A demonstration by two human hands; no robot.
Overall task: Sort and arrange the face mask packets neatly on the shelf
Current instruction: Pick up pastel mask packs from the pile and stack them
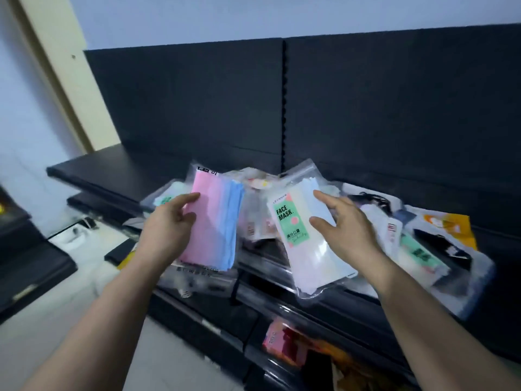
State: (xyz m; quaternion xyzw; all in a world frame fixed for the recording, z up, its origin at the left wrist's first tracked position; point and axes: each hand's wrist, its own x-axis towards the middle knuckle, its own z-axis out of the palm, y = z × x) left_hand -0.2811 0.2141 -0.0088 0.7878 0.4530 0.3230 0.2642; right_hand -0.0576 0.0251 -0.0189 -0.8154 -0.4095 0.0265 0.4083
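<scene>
Left hand (166, 224) grips pink-blue mask packet (217, 221), 9 o'clock edge; right hand (346, 224) pinches FACE MASK packet (298, 238), 3 o'clock edge. Open shelf (118, 170) surface at 10 o'clock.

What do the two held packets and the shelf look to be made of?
The pink-and-blue packet: clear glossy plastic film, judging by glare and masks showing through. The FACE MASK packet: seemingly the same clear film, with a printed green label, perhaps a paper sticker. The shelf: matte black, probably painted metal, given its thin flat edge.
</scene>
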